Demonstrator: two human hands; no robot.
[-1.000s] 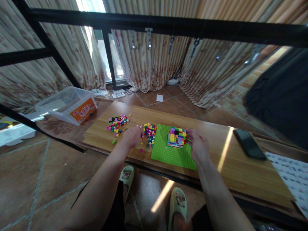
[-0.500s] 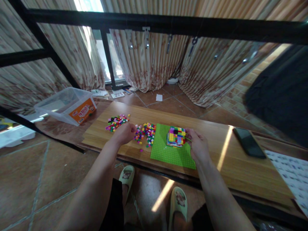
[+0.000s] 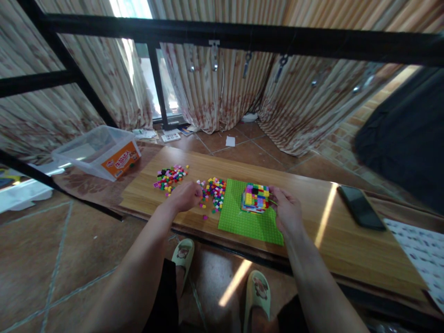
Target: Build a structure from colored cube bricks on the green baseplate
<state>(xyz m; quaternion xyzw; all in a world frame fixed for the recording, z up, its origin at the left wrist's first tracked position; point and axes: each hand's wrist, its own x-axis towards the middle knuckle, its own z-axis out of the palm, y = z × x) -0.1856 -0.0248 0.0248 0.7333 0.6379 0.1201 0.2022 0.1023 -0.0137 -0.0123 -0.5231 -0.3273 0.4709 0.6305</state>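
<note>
A block-shaped model of multicoloured toy bricks (image 3: 255,199) sits over the green baseplate (image 3: 243,227). My right hand (image 3: 285,206) is at the model's right side, fingers closed against its edge. A thin green strip shows by those fingers; I cannot tell what it is. My left hand (image 3: 189,196) is closed, fingertips pressed together at the left edge of a pile of loose small bricks (image 3: 218,188). Whatever it pinches is hidden. Behind it lies a second pile of loose bricks (image 3: 172,174), partly covered by the hand.
The wooden table (image 3: 305,194) carries a dark phone (image 3: 360,207) at the right, beside a printed sheet (image 3: 416,249). To the left stands a clear plastic bin (image 3: 97,150) with an orange label. Black metal bars (image 3: 222,32) cross in front of curtains.
My left hand has moved slightly right, over the edge of the nearer loose brick pile. My right hand and the brick model have stayed about where they were.
</note>
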